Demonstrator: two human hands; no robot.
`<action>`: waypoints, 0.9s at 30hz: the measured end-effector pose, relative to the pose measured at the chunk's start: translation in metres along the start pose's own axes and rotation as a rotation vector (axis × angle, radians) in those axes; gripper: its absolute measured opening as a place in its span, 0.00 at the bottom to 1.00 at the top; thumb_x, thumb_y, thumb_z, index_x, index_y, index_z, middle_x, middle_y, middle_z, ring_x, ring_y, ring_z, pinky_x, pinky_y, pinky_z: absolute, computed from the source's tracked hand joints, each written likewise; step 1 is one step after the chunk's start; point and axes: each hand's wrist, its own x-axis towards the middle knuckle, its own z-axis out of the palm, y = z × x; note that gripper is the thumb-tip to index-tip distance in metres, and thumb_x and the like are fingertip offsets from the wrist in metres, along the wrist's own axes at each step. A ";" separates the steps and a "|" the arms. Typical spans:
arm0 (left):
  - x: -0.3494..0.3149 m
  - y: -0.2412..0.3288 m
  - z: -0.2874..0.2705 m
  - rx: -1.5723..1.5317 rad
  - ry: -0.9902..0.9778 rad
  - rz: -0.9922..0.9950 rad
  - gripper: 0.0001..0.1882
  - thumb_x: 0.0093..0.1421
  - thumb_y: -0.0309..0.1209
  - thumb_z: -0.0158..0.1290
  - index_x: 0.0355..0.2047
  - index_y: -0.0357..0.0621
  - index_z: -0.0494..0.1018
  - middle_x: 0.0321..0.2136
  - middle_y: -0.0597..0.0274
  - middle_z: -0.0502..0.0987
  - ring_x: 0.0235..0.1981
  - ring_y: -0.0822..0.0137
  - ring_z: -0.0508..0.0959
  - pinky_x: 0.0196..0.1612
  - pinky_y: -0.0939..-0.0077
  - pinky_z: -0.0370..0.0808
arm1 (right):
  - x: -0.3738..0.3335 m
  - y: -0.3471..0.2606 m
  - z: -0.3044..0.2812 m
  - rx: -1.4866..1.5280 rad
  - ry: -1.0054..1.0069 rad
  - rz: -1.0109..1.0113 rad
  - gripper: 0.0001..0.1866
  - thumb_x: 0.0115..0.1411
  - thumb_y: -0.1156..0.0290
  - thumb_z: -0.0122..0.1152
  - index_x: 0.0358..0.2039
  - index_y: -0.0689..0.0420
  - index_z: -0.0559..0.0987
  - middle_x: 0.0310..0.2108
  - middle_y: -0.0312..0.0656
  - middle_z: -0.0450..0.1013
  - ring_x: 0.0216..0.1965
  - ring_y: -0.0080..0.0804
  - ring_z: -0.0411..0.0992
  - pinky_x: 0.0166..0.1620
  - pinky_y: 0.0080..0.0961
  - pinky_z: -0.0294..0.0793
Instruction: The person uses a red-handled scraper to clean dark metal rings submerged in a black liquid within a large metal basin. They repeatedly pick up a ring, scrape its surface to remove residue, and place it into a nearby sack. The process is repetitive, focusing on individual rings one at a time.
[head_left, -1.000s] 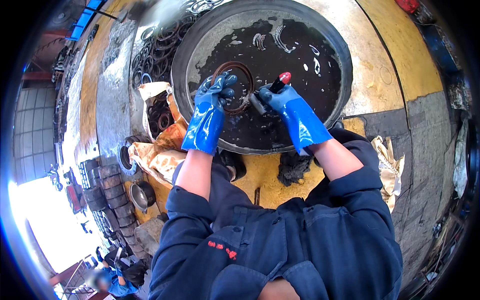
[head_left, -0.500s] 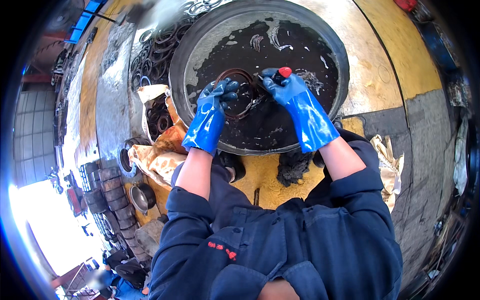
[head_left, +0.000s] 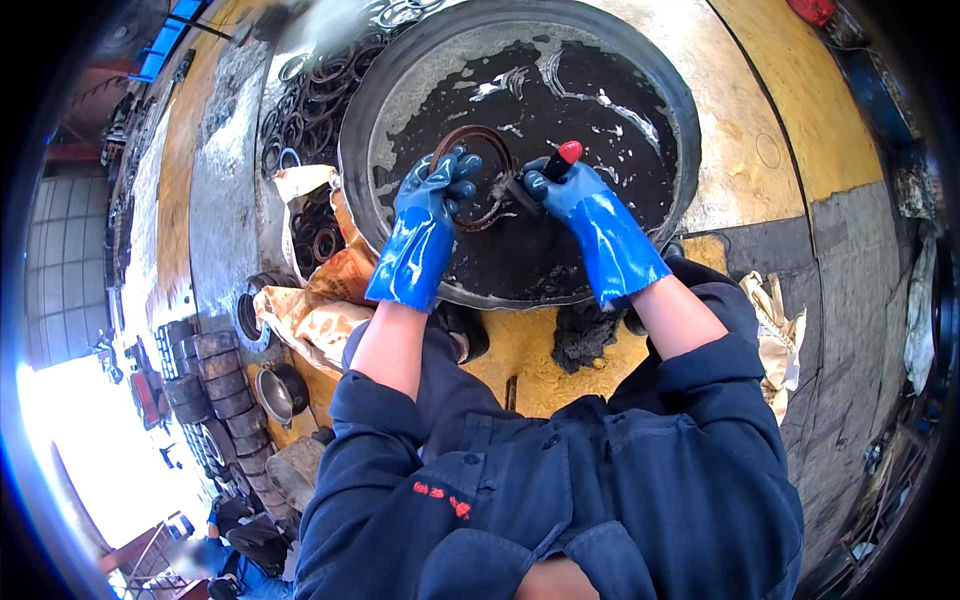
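Note:
A blue-gloved left hand of mine [head_left: 436, 188] is closed around the left side of a reddish-brown ring [head_left: 502, 150], which is tilted above a wide round basin [head_left: 684, 130] of dark liquid. In my gloved right hand [head_left: 574, 190] is a brush [head_left: 564, 157] with a black, red-tipped handle. Its dark head meets the ring's right side, and its bristles are hard to make out. Pale, shiny streaks show on the liquid beyond both hands.
Many dark rings [head_left: 305, 110] lie heaped left of the basin. An open sack [head_left: 305, 185] holds more rings beside it. A dark rag-like clump [head_left: 583, 338] lies between my feet. Stacked dark cylinders [head_left: 225, 385] and a metal pot [head_left: 282, 392] stand at left; a crumpled sack [head_left: 780, 335] lies at right.
The brush has shifted slightly left and down along the ring, and its head shows more clearly. The ring has tilted a little. Bright streaks on the liquid have spread.

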 end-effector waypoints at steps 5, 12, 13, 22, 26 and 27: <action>0.000 0.000 0.014 0.029 0.014 0.054 0.14 0.67 0.32 0.55 0.51 0.41 0.76 0.40 0.54 0.85 0.23 0.72 0.79 0.21 0.84 0.66 | 0.030 0.048 0.022 0.279 -0.095 0.042 0.18 0.58 0.58 0.66 0.42 0.58 0.84 0.40 0.43 0.82 0.42 0.34 0.80 0.48 0.30 0.77; 0.002 -0.003 0.005 0.057 0.034 0.052 0.15 0.67 0.34 0.55 0.52 0.42 0.77 0.40 0.56 0.85 0.26 0.70 0.81 0.23 0.84 0.68 | 0.009 0.016 0.016 0.487 -0.094 0.069 0.18 0.59 0.56 0.65 0.42 0.55 0.84 0.38 0.42 0.82 0.40 0.33 0.80 0.47 0.30 0.77; 0.002 -0.001 0.004 0.050 0.030 0.045 0.15 0.67 0.34 0.55 0.52 0.42 0.77 0.40 0.56 0.85 0.27 0.69 0.82 0.23 0.84 0.68 | 0.008 0.011 0.007 0.459 -0.052 0.025 0.18 0.59 0.56 0.65 0.42 0.55 0.84 0.37 0.42 0.82 0.40 0.33 0.80 0.47 0.31 0.77; 0.019 -0.003 -0.016 -0.247 -0.306 0.040 0.18 0.67 0.38 0.55 0.53 0.42 0.76 0.43 0.54 0.84 0.35 0.61 0.84 0.27 0.78 0.72 | -0.007 -0.023 -0.041 0.067 -0.061 0.132 0.24 0.61 0.46 0.66 0.40 0.57 0.84 0.28 0.40 0.81 0.29 0.27 0.76 0.41 0.30 0.75; 0.018 0.000 -0.014 -0.325 -0.392 0.032 0.18 0.67 0.39 0.56 0.53 0.43 0.75 0.44 0.52 0.83 0.41 0.57 0.84 0.33 0.71 0.77 | -0.001 -0.004 -0.033 0.228 -0.102 0.004 0.21 0.62 0.49 0.66 0.43 0.55 0.84 0.34 0.40 0.82 0.36 0.28 0.78 0.44 0.29 0.76; 0.017 0.002 -0.009 -0.270 -0.359 0.051 0.19 0.67 0.39 0.56 0.54 0.43 0.75 0.44 0.51 0.83 0.41 0.57 0.84 0.34 0.71 0.78 | -0.001 -0.007 -0.038 0.111 -0.101 0.023 0.22 0.61 0.48 0.66 0.43 0.53 0.84 0.35 0.41 0.82 0.36 0.30 0.79 0.44 0.30 0.76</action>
